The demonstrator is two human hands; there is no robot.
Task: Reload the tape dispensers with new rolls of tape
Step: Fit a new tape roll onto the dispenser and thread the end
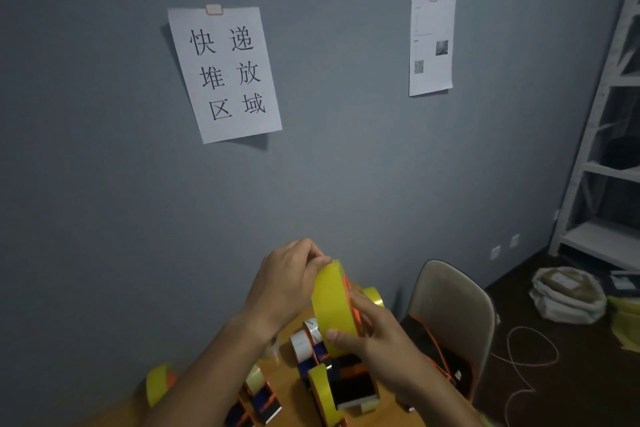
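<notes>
At the far left of the bench (294,381) lies a yellow roll (157,383), then two small dispensers (258,399). The left hand (287,279) pinches the top edge of a big yellow tape roll (332,305), held up above the bench. The right hand (375,331) grips the same roll from below, thumb on its face. Under them lie more dispensers (346,381). To the right stands a beige chair (457,315).

Your hands raise a tape roll (333,305) above the table (287,388). Dispensers (349,381) lie at six o'clock beneath it, a chair (453,308) at three.
</notes>
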